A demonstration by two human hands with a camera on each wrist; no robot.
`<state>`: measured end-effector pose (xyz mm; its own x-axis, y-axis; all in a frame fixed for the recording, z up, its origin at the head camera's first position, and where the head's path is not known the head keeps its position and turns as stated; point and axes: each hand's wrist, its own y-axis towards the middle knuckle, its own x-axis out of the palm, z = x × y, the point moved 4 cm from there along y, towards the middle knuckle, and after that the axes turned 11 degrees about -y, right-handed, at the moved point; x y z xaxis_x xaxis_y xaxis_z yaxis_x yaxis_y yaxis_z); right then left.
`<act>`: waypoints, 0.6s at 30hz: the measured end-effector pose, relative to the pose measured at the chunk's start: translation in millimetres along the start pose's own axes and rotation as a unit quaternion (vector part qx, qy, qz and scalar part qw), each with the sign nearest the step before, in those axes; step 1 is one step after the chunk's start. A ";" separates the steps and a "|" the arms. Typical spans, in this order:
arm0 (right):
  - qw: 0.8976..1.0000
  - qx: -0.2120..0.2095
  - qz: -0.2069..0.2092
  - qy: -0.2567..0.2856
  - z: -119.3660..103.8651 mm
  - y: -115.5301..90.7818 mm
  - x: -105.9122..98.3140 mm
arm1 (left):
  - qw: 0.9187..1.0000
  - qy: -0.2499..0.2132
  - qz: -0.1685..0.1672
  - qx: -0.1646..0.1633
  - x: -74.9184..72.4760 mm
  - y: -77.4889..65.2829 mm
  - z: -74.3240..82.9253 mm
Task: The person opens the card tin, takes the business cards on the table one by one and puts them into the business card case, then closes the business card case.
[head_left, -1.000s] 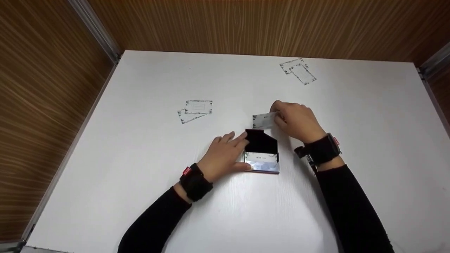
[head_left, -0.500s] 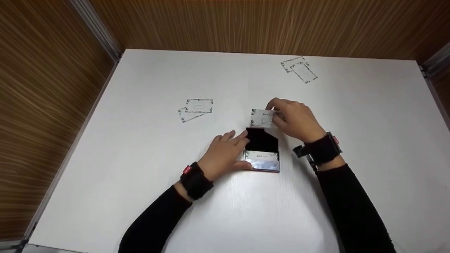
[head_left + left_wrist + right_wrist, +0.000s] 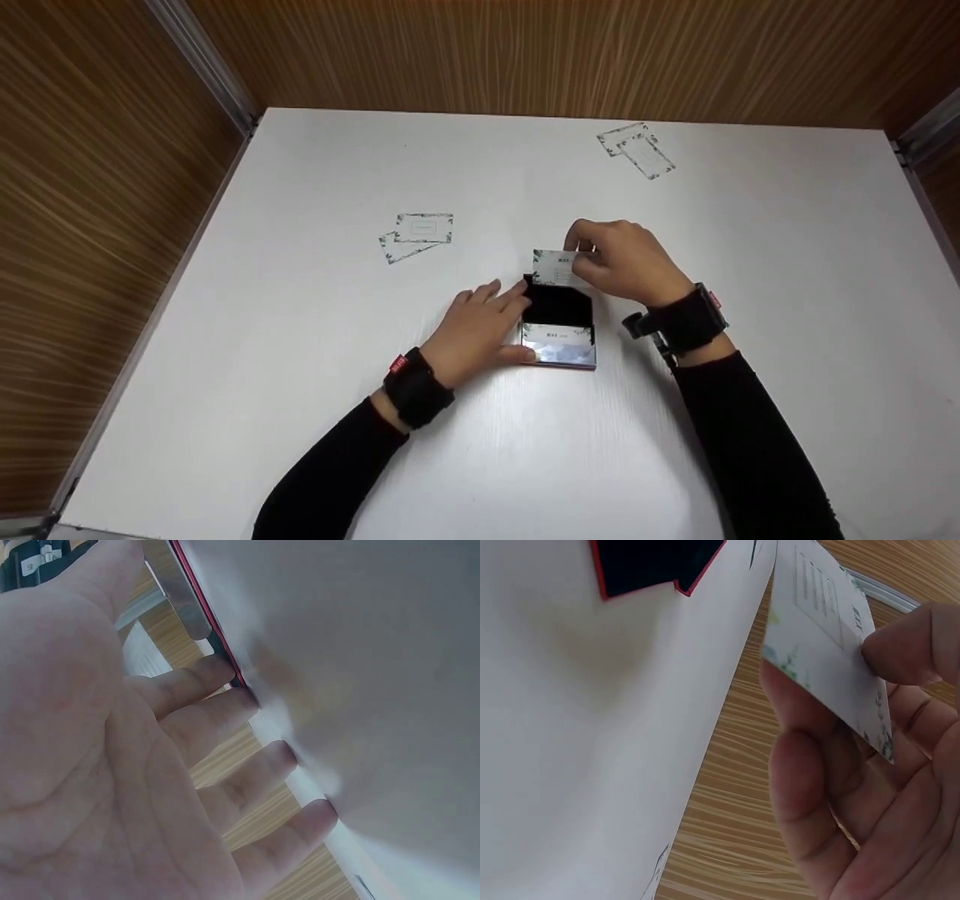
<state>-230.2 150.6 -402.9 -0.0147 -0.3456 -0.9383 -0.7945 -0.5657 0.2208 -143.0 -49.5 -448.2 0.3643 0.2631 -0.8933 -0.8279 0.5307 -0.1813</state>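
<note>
An opened business card case [image 3: 559,306], with a black inner flap, a shiny metal front and red edging, lies on the white table. A printed card [image 3: 556,332] shows in its pocket. My left hand [image 3: 474,336] is spread along the case's left side, the thumb lying on its front. In the left wrist view, straight fingers [image 3: 210,720] touch the tabletop, with the nearest ones at the red-edged case. My right hand [image 3: 626,259] pinches a leaf-bordered business card [image 3: 817,630] between thumb and fingers. In the head view, that card is over the flap's far end.
Two overlapping cards [image 3: 424,228] lie on the table left of the case. Another overlapping pair [image 3: 646,155] lies near the far edge. Wood-grain panels [image 3: 480,60] stand behind and beside the white table [image 3: 315,187].
My right hand first tipped the pinched card to face up more, then brought it nearer, over the flap's far end. The left hand and the case have stayed in place.
</note>
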 end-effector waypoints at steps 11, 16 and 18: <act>1.000 -0.020 0.019 -0.003 -2.5 -1.0 -1.0 | 1.000 0.006 0.000 0.003 0.4 1.2 0.3; 1.000 -0.029 0.009 0.001 -4.7 -1.1 -2.1 | 1.000 0.000 0.000 0.000 -0.2 1.3 0.0; 0.999 -0.032 0.001 0.009 -5.8 -1.1 -2.8 | 1.000 -0.003 -0.001 -0.001 -0.3 1.2 -0.4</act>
<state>-225.8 147.8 -399.0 -0.0051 -0.3602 -0.9329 -0.7544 -0.6110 0.2400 -144.2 -49.2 -448.3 0.3682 0.2675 -0.8905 -0.8284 0.5292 -0.1835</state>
